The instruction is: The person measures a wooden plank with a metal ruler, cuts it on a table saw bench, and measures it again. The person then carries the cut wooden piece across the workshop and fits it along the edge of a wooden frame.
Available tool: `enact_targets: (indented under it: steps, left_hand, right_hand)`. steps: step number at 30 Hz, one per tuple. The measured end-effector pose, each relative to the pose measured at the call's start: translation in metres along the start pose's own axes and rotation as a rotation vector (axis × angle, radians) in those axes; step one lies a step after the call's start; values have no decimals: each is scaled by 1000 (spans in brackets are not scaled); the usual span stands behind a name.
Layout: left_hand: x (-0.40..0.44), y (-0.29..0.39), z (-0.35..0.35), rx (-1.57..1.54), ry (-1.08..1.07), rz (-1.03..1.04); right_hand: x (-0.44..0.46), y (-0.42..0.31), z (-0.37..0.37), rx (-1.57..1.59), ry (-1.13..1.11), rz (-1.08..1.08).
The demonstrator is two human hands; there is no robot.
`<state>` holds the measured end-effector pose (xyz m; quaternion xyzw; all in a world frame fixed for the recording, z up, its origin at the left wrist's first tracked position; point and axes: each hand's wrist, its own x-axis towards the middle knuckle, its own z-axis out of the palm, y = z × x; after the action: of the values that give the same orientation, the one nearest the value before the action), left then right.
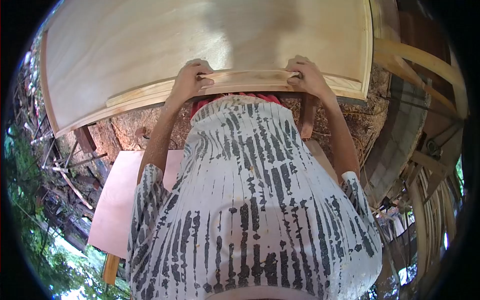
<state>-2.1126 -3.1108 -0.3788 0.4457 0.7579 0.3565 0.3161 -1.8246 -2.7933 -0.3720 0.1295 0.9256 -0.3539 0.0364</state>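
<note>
A large, pale plywood panel (135, 45) with a raised wooden border lies in front of me. Along its near edge runs a thin wooden strip (250, 78), its left end reaching well past my left hand. My left hand (193, 80) grips the strip left of centre, with thumb and fingers curled round it. To the right of centre, my right hand (306, 76) pinches the same strip, knuckles up. Whether the strip is fixed to the border or loose on it, I cannot tell.
A pinkish board (114, 200) stands low behind my left arm. Sawdust (367, 117) covers the ground under the panel. Curved timber pieces (425, 65) are at the right, and scattered sticks (75, 187) lie at the left.
</note>
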Motion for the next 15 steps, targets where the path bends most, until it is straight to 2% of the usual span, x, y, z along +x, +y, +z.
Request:
enact_targets:
  steps: [3, 7, 9, 12, 13, 15]
  left_hand:
    - [4, -13, -5, -97, -120, -72]
    - [-12, -22, -41, 73, -94, 1]
    - [-25, -28, -62, 56, -114, -132]
    - [-36, -45, -59, 140, -42, -164]
    - [-37, -58, -55, 202, -11, -92]
    - [-41, -50, -50, 159, -7, -161]
  right_hand:
    - [0, 2, 0, 11, -38, 31]
    - [-1, 0, -1, 40, -10, 12]
    - [-2, 1, 1, 49, -21, 41]
    - [-3, 0, 0, 107, -46, 72]
    - [-3, 4, 2, 109, -51, 68]
    - [-4, 8, 7, 34, -35, 45]
